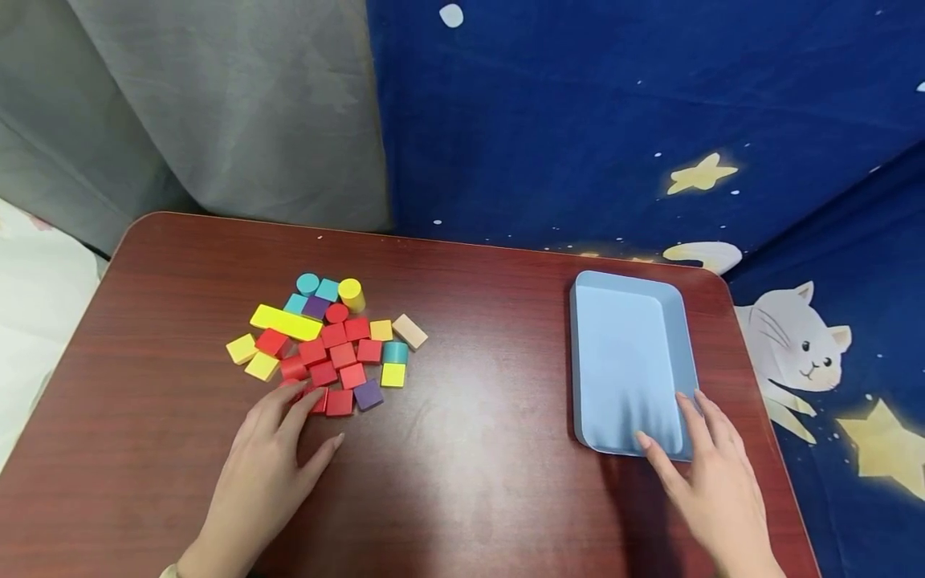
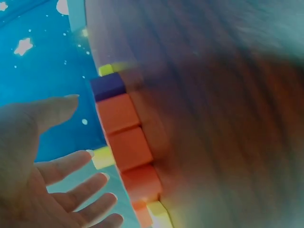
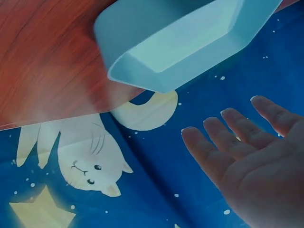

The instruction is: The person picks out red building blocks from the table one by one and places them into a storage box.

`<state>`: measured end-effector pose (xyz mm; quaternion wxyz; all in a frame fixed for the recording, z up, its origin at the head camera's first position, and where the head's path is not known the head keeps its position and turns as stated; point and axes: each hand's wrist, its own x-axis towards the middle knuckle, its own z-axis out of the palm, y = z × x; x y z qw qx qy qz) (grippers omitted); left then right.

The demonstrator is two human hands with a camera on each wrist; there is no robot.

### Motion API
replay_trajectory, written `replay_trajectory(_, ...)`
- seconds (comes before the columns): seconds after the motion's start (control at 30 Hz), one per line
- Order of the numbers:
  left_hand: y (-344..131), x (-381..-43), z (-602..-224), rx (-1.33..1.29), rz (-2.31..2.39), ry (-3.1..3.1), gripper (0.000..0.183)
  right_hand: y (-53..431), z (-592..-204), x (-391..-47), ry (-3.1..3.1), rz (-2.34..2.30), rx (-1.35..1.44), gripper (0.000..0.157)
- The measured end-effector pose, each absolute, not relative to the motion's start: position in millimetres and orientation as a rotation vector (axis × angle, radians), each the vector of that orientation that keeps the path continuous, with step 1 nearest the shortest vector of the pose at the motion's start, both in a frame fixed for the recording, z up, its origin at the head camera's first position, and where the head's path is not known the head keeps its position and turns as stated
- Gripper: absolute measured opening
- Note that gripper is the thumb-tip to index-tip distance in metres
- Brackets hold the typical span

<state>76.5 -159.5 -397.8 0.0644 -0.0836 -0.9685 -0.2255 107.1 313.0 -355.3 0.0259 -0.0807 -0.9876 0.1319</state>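
Observation:
On the left of the table lies a cluster of toy blocks: several red cubes (image 1: 343, 355), a long yellow block (image 1: 286, 323), purple cubes (image 1: 368, 394), teal pieces and a yellow cylinder (image 1: 352, 295). My left hand (image 1: 263, 457) is at the cluster's near edge, fingers spread, its fingertips over or beside the nearest red blocks; I cannot tell whether they touch. In the left wrist view the left hand (image 2: 57, 175) grips nothing. To the right, a light blue tray (image 1: 621, 361) has my right hand (image 1: 715, 478) at its near right corner, fingers extended and holding nothing.
The brown wooden table (image 1: 477, 385) has a rounded back edge. Behind it hang a grey curtain (image 1: 238, 104) and a blue curtain (image 1: 520, 120) with stars and a cat. A pale wood block (image 1: 409, 331) lies at the cluster's right side.

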Motion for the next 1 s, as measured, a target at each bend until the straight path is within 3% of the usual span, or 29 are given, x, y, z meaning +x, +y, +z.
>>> replay_trajectory(0.4,-174,81,-401,-0.169,-0.692,-2.936,0.077,338,-369,110,-3.012,0.486,-0.410,0.080)
replay_trajectory(0.83,-174,80,-401,-0.127,-0.681,-2.995,0.080,358,-386,105,-2.921,0.427,-0.875,0.076)
replay_trajectory(1.0,-175,79,-402,-0.144,-0.672,-2.973,0.081,365,-394,104,-2.909,0.332,-0.916,0.080)
